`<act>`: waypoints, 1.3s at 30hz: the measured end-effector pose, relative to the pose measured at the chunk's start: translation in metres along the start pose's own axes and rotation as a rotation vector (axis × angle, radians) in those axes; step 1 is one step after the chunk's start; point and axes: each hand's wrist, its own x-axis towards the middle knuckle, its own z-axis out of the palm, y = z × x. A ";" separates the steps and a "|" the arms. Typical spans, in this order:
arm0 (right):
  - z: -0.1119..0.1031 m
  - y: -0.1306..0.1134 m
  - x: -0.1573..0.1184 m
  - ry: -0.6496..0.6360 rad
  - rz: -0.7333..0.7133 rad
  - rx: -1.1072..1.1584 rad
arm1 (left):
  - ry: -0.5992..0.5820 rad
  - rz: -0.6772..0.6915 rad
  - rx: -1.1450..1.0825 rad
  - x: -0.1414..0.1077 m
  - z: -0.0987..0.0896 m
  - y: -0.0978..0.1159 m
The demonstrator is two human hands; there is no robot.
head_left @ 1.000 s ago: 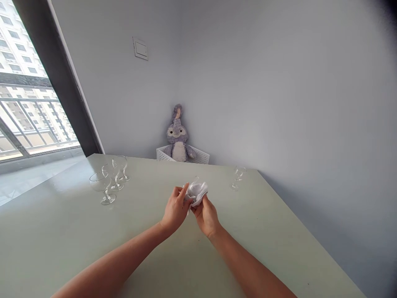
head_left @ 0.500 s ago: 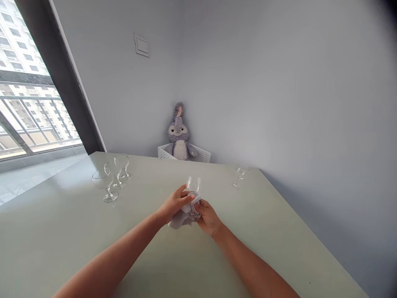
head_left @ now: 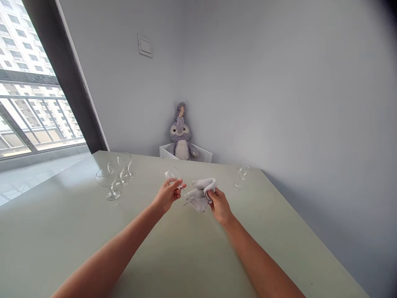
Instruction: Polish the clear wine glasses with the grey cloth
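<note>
Above the middle of the table, my left hand (head_left: 168, 195) is closed around a clear stemmed glass (head_left: 172, 174). The glass is tilted, its bowl up and to the left and its foot down toward the right. A pale grey-white cloth (head_left: 201, 194) hangs folded from my right hand (head_left: 219, 203), pinched between thumb and fingers. The cloth's left part lies close by the glass's foot; whether they touch I cannot tell.
Three stemmed glasses stand upright at the left, the nearest glass (head_left: 107, 179) in front. Another glass (head_left: 242, 174) stands at the right near the far edge. Behind the table (head_left: 173, 256), a plush toy (head_left: 181, 138) sits in a white perforated basket (head_left: 203, 155) against the wall.
My hands have moved apart. My left hand has carried the glass left and tilted it, out of the cloth. My right hand has drawn the cloth to the right, where it hangs more open.
</note>
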 end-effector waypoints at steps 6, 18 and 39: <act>0.020 -0.023 -0.027 -0.393 -0.499 -0.813 | -0.061 -0.260 -0.245 -0.004 0.006 -0.006; 0.040 0.013 -0.027 -0.192 0.060 0.205 | -0.045 0.147 -0.280 -0.021 0.032 -0.004; -0.002 0.008 0.007 0.047 -0.227 -1.066 | -0.056 0.436 0.721 -0.018 0.033 -0.035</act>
